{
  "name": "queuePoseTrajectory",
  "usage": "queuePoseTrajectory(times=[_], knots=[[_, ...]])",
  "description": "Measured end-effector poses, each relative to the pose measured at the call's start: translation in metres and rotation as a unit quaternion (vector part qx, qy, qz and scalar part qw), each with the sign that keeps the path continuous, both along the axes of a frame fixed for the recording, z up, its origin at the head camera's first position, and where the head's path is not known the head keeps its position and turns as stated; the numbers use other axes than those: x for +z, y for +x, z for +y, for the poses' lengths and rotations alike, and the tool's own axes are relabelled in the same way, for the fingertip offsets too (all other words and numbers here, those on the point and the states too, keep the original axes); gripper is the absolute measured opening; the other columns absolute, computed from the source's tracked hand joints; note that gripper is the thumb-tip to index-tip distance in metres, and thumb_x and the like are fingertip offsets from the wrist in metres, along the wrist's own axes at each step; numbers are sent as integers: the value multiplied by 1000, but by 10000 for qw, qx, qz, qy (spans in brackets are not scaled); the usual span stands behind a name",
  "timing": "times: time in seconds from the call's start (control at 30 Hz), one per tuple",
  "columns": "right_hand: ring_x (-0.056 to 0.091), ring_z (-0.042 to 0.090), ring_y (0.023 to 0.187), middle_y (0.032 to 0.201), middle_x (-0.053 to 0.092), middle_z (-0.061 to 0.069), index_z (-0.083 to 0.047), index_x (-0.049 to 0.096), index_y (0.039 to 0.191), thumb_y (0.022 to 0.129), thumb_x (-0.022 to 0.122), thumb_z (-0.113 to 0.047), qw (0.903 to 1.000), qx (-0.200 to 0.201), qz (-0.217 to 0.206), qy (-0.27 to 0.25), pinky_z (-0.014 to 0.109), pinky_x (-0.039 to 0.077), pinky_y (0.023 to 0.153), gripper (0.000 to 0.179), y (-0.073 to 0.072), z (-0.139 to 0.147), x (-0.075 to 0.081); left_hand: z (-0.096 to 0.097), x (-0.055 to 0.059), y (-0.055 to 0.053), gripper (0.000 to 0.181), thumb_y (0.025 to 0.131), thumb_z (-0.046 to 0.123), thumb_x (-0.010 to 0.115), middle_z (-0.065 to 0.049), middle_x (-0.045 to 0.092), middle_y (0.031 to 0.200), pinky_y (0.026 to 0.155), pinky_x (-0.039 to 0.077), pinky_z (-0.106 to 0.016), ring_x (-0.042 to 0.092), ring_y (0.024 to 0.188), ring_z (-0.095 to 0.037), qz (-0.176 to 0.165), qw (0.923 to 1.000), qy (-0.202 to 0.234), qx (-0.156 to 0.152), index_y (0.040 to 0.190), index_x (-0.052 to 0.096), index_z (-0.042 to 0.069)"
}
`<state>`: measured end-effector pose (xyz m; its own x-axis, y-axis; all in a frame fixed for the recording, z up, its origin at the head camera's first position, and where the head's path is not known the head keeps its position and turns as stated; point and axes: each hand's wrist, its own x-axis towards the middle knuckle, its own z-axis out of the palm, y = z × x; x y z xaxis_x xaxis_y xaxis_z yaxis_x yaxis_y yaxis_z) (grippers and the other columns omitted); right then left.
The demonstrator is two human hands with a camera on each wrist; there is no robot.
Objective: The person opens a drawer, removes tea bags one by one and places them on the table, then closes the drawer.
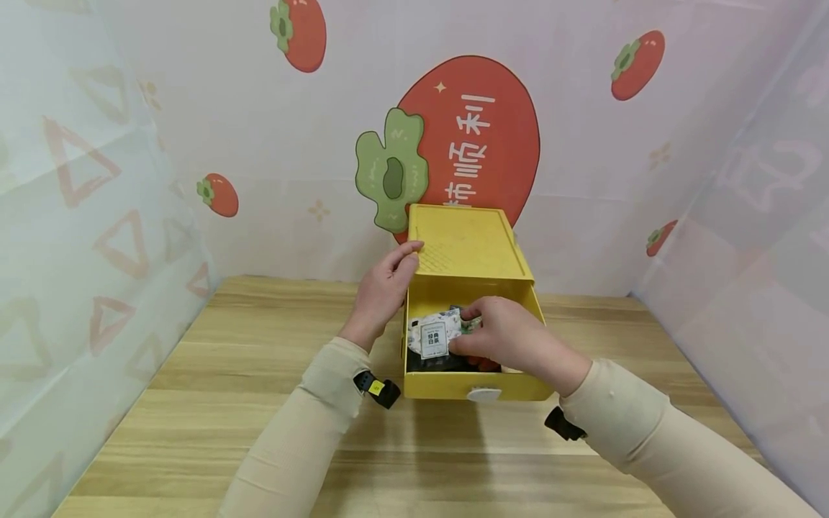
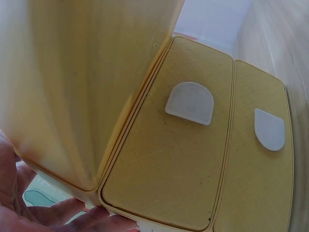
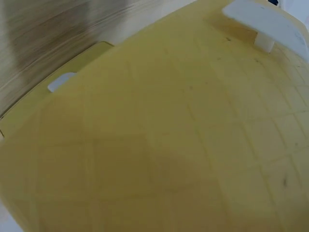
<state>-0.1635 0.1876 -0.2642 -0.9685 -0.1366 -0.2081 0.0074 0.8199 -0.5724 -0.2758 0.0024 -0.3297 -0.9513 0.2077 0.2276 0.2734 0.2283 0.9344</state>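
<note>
Packet (image 1: pixel 435 338), white with a printed label, sits inside the pulled-out yellow drawer (image 1: pixel 421 385), at its left side. The label's printing stands upright to the wearer and its long axis runs front to back, leaning slightly; part of the packet's outline is hidden, so its own long axis is hard to judge. The right hand (image 1: pixel 512 334) pinches the packet's right edge, thumb and fingers nearly closed upon it. A black item (image 1: pixel 435 362) lies under the packet, and a red item (image 1: pixel 488 365) shows below the right hand.

The drawer projects from the yellow cabinet (image 1: pixel 469 241) towards the wearer, its white knob (image 1: pixel 483 395) facing the same way. The left hand (image 1: pixel 382 288) rests against the cabinet's left front edge near the top, its fingers loosely extended rather than wrapped round anything.

The left wrist view alone shows those fingers spread along the cabinet's side, and two complete closed drawer fronts (image 2: pixel 164 159), each with a white knob, below the extended drawer. The right wrist view shows the drawer's front close up, with a raised grid pattern; neither the packet nor the right hand shows there. Wood-grain worktop (image 1: pixel 272 345) carries the cabinet.
</note>
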Motion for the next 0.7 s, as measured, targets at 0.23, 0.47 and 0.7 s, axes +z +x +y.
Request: queuePoseTrajectory(times=[0.23,0.47,0.7], knots=[[68,12,59,70,73,-1,2,70,123,89,82,-30,9998,-79,-2,-180,29,58,63,49,0,-2,0,0,1,0,40,106,50,48,6,65,136,66,49,-34,60,89,-23,2,10000,-21,-7,141,64,39],[71,15,63,83,77,4,5,69,127,90,81,-24,9968,-190,46,-780,32,62,63,49,1,1,2,0,0,0,40,106,48,48,5,65,133,61,47,-32,55,72,-21,-19,9999,77,-63,141,64,38],[68,18,64,72,68,4,-4,72,86,97,75,-22,9948,28,377,-949,32,61,66,21,6,12,9,0,1,1,43,106,49,47,5,64,139,62,48,-32,58,84,-21,52,9999,53,-105,143,63,36]])
